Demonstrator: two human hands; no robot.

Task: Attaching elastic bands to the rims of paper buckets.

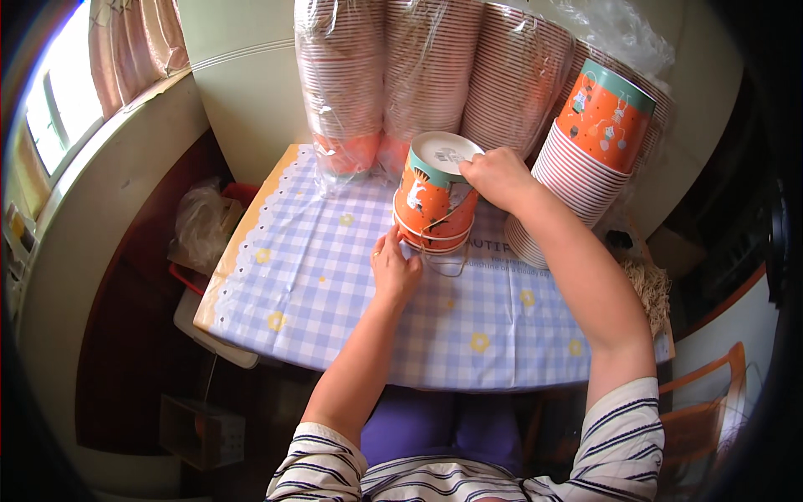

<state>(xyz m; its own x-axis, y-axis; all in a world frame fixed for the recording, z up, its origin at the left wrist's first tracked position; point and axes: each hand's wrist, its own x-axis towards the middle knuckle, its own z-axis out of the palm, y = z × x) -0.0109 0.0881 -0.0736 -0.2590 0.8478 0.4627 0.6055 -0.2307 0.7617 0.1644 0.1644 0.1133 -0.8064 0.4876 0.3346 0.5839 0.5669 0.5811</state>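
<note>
A short stack of orange and green paper buckets (437, 201) stands upside down on the table, white base up. My left hand (396, 269) is closed at the lower left, its fingertips on the white rims. At the top right edge of the base, my right hand (499, 178) is closed, fingers curled against the bucket's edge. A thin brown string (447, 219) slants across the bucket's side, and a loop of it hangs below the rims onto the cloth. Whether the right fingers also pinch this string is hidden.
Tall plastic-wrapped bucket stacks (343, 92) line the back. A leaning stack of upside-down buckets (585, 163) stands at the right, beside a bundle of pale strings (648, 293). A blue checked tablecloth (335, 276) covers the table. A wooden chair (711, 402) is at lower right.
</note>
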